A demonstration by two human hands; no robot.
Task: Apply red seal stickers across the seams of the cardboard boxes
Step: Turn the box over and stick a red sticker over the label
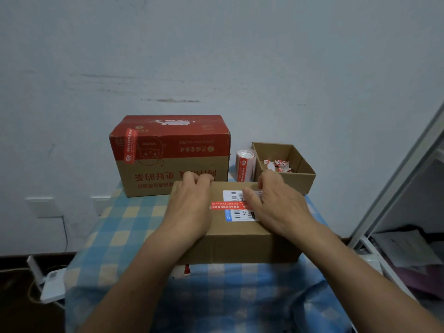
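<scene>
**Two boxes and their red seals**

Plain brown cardboard box sits closest, lying flat, with a white barcode label on top. A red seal sticker with white print runs sideways across the top and over that label. Behind it to the left is a taller red-and-brown box, printing upside down, with another red sticker folded over its upper left edge, slightly tilted. A sticker roll stands upright just right of it.

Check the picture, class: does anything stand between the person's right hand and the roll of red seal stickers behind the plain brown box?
Nothing visible does. The right hand rests on the plain brown cardboard box; the roll of red seal stickers stands just beyond it, with open space between them.
</scene>
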